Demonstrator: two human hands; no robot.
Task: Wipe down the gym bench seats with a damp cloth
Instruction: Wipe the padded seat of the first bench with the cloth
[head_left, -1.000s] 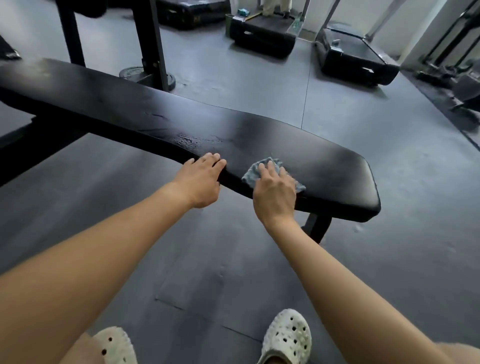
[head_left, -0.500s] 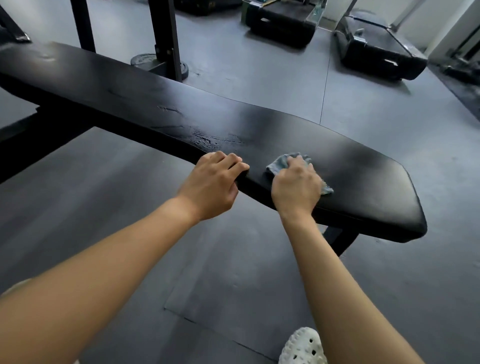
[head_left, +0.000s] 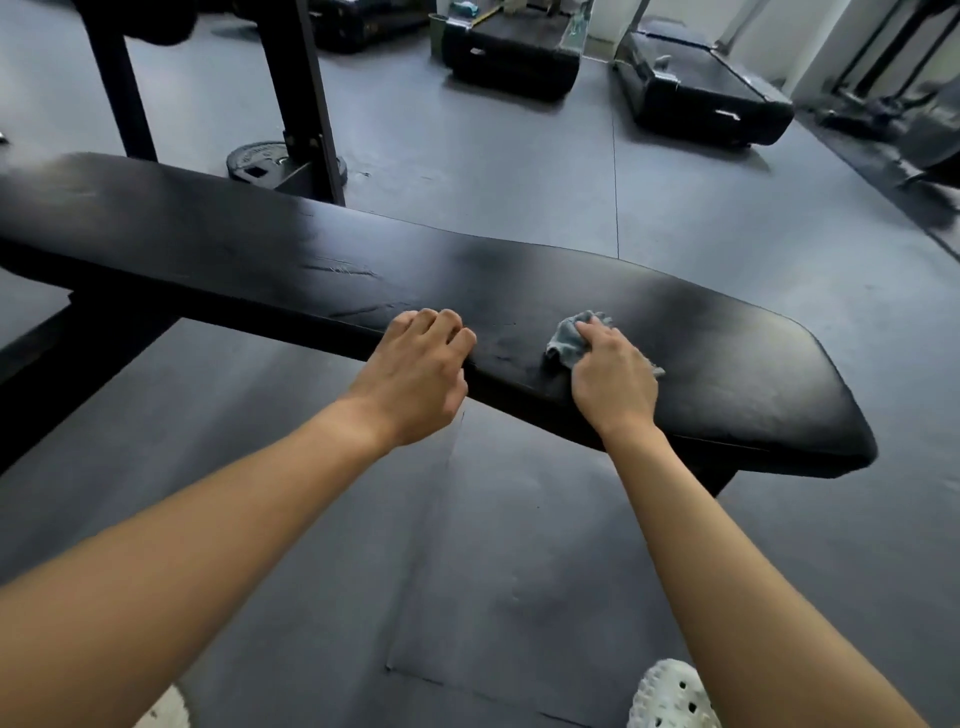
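Most of cloth under right hand

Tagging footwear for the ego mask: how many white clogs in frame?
2. One white clog sits at the bottom edge, just left of the right forearm. The second clog is at the bottom left, mostly hidden by the left forearm and cropped by the frame.
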